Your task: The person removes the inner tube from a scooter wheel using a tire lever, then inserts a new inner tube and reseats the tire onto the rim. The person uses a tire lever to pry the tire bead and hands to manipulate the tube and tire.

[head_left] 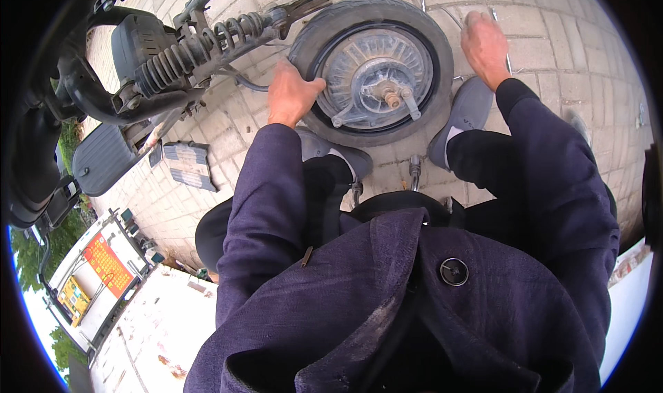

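Observation:
A wheel with a black tyre (304,44) and a dusty grey hub motor (356,61) lies flat on the paving between my shoes. Its axle stub points up. My left hand (293,92) grips the tyre's left side, thumb across the tyre towards the rim, fingers partly hidden at the outer edge. To the right of the wheel, my right hand (485,46) is closed low over the paving. A thin metal rod (509,64) shows at both sides of that hand; whether the fingers hold it is hidden. Another thin metal tool (452,16) lies between wheel and hand.
At the left stands a two-wheeled vehicle's frame with a coil-spring shock absorber (200,51) close to my left hand. A ribbed footboard (103,158) and a loose grey plate (190,164) are below it. Grey shoes (466,106) flank the wheel. A white cart (103,275) stands lower left.

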Tool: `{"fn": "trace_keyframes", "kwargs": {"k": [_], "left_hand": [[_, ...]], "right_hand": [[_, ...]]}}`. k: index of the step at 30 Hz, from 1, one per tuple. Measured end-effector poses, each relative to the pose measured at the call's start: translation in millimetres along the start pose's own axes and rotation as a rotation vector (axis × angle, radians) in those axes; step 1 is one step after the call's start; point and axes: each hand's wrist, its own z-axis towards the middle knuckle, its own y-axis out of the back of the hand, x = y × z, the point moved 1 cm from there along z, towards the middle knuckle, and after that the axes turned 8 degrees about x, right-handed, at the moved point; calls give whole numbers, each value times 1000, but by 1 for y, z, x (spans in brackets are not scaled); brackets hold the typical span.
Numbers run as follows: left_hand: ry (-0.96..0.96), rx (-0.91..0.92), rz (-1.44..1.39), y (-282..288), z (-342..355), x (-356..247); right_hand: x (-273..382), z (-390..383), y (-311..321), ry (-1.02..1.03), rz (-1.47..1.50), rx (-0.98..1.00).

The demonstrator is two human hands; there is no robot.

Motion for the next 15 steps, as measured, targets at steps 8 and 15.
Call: {"fn": "trace_keyframes", "kwargs": {"k": [8, 15], "left_hand": [[42, -116, -45, -15, -6, 0], [11, -152, -141, -15, -16, 3]], "right_hand": [[207, -55, 52, -299, 1851, 940], [238, -41, 24, -468, 1957, 896]]}}
